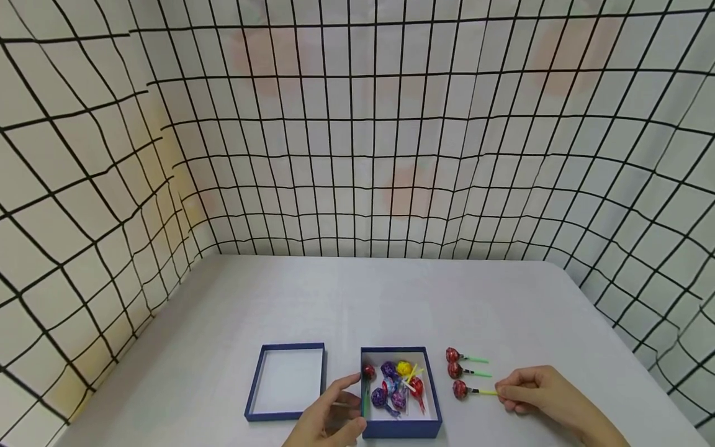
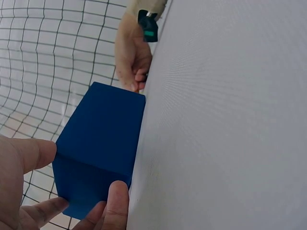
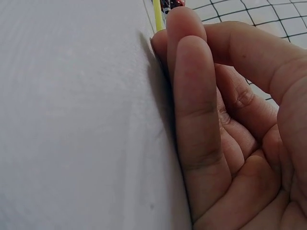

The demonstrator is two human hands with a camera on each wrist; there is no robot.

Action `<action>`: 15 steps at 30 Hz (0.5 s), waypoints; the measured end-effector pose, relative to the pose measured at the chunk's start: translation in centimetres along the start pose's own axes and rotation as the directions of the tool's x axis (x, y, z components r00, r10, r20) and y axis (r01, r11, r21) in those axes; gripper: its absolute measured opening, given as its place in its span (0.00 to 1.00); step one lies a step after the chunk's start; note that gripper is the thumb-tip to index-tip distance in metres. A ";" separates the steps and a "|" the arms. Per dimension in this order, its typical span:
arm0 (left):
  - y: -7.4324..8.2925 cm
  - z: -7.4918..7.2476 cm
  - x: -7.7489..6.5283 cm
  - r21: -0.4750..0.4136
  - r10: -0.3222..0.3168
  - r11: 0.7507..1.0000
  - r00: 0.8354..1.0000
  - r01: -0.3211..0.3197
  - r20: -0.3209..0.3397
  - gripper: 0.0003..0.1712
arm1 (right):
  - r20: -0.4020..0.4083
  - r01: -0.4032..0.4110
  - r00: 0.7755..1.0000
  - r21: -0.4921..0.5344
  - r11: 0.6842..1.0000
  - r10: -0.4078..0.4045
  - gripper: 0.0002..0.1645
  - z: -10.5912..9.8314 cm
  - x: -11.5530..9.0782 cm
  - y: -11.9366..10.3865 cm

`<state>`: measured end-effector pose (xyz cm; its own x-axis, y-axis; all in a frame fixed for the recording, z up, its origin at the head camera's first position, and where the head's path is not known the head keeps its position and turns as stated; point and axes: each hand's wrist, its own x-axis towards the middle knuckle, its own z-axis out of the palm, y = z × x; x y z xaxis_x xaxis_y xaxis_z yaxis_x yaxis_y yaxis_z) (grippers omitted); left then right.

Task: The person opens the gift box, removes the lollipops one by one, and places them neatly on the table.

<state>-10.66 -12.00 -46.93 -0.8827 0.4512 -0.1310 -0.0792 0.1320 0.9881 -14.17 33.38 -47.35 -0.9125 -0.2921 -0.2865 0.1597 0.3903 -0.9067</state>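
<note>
My right hand [image 1: 539, 397] pinches the end of a lollipop's yellow stick [image 1: 487, 392], close over the table. This lollipop [image 1: 460, 389] has a dark red wrapper and points left, below two similar red lollipops with green sticks. In the right wrist view its yellow stick [image 3: 158, 15] shows past the fingertips. My left hand [image 1: 329, 415] rests its fingertips and thumb against the left side and near corner of an open blue box [image 1: 402, 429]. Several purple, red and yellow lollipops [image 1: 398, 399] lie inside that box. In the left wrist view the blue box [image 2: 103, 129] hides its contents.
A blue-rimmed box lid [image 1: 290, 379] lies inside up, left of the box. Two red lollipops with green sticks [image 1: 455, 370] lie to the right of the box. White walls with a black grid [image 1: 368, 136] surround the white table [image 1: 380, 298].
</note>
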 end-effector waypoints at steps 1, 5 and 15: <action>0.0 0.0 0.0 -0.001 0.001 1.000 1.000 -0.001 -0.001 0.38 | 0.004 0.001 1.000 0.004 1.000 -0.001 0.18 0.0 0.0 0.0; 0.0 0.0 -0.2 -0.003 0.000 1.000 1.000 0.000 -0.004 0.38 | 0.008 -0.013 1.000 0.014 1.000 0.013 0.19 0.0 -0.1 -0.2; 0.2 -0.1 -0.1 -0.005 -0.002 1.000 1.000 0.002 0.003 0.37 | 0.002 -0.043 0.999 0.027 0.999 0.043 0.19 -0.2 -0.1 -0.5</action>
<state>-10.64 -12.06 -46.73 -0.8810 0.4540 -0.1332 -0.0832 0.1286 0.9882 -14.22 33.44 -46.79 -0.9039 -0.2769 -0.3261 0.2092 0.3788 -0.9015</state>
